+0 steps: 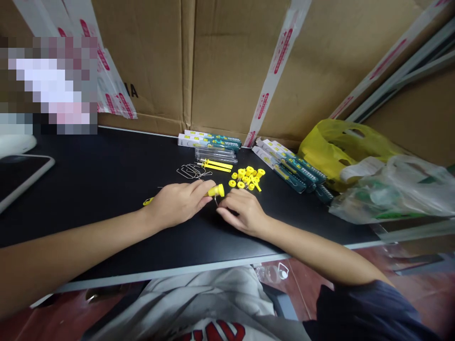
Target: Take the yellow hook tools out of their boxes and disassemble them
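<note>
My left hand (181,201) is closed around a slim tool with a flared yellow cap (217,191). Its cap points right, while a yellow tip and a thin wire show past the hand on the left. Just beside the cap, my right hand (245,210) pinches a small bent metal wire (215,201) that reaches up to the cap. Behind my right hand lies a pile of small yellow caps (249,175). Bent metal wire hooks (192,171) lie behind my left hand, near yellow sticks (218,166) and clear plastic tubes (216,156).
Narrow printed boxes (208,140) are stacked at the back of the black table (106,189), with more boxes (289,166) to the right. A yellow plastic bag (320,147) and a clear bag (394,194) stand at right. A phone or tablet (23,175) lies left.
</note>
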Demonstrator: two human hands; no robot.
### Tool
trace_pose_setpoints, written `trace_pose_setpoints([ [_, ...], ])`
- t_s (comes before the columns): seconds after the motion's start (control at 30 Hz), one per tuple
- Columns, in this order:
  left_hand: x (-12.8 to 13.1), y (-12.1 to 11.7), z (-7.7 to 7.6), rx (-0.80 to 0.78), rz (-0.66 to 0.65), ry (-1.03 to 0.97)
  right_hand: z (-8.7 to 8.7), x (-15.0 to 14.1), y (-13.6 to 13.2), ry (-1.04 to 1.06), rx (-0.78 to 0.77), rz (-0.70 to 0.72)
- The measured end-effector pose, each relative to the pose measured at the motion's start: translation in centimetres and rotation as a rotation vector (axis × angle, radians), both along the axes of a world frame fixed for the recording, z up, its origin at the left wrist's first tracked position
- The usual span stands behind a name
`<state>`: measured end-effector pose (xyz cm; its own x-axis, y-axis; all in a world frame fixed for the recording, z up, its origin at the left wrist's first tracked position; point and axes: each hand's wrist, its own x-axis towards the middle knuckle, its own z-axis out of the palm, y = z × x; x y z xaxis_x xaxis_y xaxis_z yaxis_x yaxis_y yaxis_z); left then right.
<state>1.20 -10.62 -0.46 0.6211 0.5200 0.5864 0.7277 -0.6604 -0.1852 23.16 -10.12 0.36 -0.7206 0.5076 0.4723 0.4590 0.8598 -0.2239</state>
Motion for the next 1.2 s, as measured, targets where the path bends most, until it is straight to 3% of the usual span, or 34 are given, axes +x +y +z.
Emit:
trace_pose_setpoints([
  [0.13,0.0,-0.2,0.0,0.024,-0.079,-0.073,0.0,0.3,0.5,0.23,-0.279,-0.002],
  [0.27,0.3,-0.3,0.0,0.006,-0.111,-0.071,-0.6,0.0,0.8,0.303,-0.419,0.145],
  [0.43,0.6,-0.4,0.4,-0.034,-0.089,-0.034,-1.4,-0.4,0.5,0.367,-0.411,0.178],
  [0.77,0.8,-0.7,0.3,-0.034,-0.034,-0.029,-0.7,-0.9,-0.2,0.353,-0.406,0.008],
  [1.0,0.4,-0.7,0.4,-0.132,-0.061,-0.047,-0.9,-1.2,0.5,0.415,-0.633,0.075],
  [1.2,0.2,-0.5,0.6,-0.167,-0.038,-0.006,-1.1,-1.0,0.7,0.362,-0.424,0.056],
])
